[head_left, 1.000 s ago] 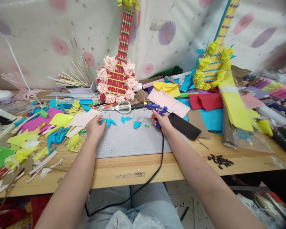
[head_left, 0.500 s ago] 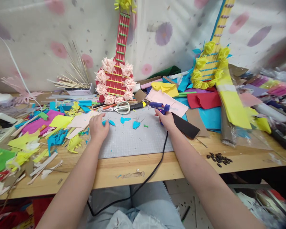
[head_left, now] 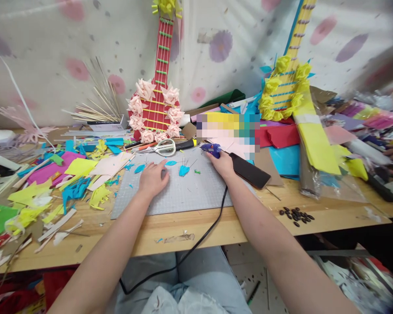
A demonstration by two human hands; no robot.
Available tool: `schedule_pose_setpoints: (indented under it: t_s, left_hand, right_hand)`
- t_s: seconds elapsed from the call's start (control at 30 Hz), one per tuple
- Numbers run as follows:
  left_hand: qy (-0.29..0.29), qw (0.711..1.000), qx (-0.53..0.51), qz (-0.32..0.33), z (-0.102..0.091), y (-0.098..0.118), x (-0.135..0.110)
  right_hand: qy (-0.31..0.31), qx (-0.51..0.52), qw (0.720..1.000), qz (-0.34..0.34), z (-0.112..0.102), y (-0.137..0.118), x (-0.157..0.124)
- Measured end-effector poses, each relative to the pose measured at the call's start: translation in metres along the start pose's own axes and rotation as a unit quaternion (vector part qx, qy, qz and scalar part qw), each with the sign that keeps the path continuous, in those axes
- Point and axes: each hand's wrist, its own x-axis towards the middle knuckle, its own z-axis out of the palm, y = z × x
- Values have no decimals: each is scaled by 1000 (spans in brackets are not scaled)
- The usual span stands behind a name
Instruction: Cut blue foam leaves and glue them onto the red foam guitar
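My right hand (head_left: pixel 223 165) is wrapped around a blue glue gun (head_left: pixel 212 150), its nozzle pointing left over the grey cutting mat (head_left: pixel 190 196). The gun's black cord (head_left: pixel 212 231) runs down across the table edge to my lap. Over the mat's left half, my left hand (head_left: pixel 152 178) has its fingers apart and nothing visible in it. Just left of that hand lies a blue paper leaf (head_left: pixel 139 168). Another blue leaf (head_left: pixel 172 163) is right by its fingertips, and a blue cluster with thin wires (head_left: pixel 184 170) rests farther right.
Scissors (head_left: pixel 165 147) lie behind the mat, below a red paper guitar (head_left: pixel 159 109) with pink flowers. A black phone (head_left: pixel 249 170) is beside my right hand, and black beads (head_left: pixel 296 215) sit at front right. Paper scraps (head_left: pixel 81 166) cover the left side; a yellow guitar (head_left: pixel 284 91) stands behind.
My left hand has moved right, from the mat's left side toward its middle, uncovering the left leaf. The glue gun in my right hand has shifted slightly left.
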Motion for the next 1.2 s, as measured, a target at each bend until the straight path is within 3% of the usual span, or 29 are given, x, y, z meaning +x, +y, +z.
schedule_pose_setpoints:
  t_s: [0.2,0.3,0.4,0.47,0.53,0.6,0.67,0.73,0.83,0.97,1.07,1.2]
  left_hand:
    - [25,999,-36,-1,-6,-11,-2]
    - [19,999,-32,-3,-4,-16,-2]
    - [0,1000,-20,5,-2,-17,-2]
    - [-17,1000,-10,11,-1,-15,-2]
    - [-33,999,-1,12,0,-13,-2]
    - [-42,999,2,8,-1,-11,-2]
    - [-42,999,-1,7,-1,-10,-3]
    - [-38,999,-14,6,-2,-9,-4]
    - [3,999,-51,-5,-4,-8,-5]
    - [98,990,-90,-36,-5,-7,-4]
    - [110,988,-102,-46,-6,-7,-4]
    - [105,987,-109,-54,-7,-8,-4]
  right_hand:
    - [19,39,999,-9,0,1,0]
    - [107,58,991,-61,-7,0,-1]
    - [236,18,957,-168,-21,-9,-7]
    - [258,-20,936,-239,-30,-19,-13]
    - [185,-51,934,-301,-32,-29,-20]
    - [37,-91,930,-355,-24,-36,-25]
    - [-100,-144,907,-383,-10,-39,-25]
    - [-168,-200,885,-386,5,-40,-23]
    - [-196,-279,856,-387,15,-44,-16]
    - [-234,-376,803,-399,9,-58,-12]
    - [-278,-418,766,-401,5,-69,-12]
    - [-298,-436,753,-394,5,-76,-11]
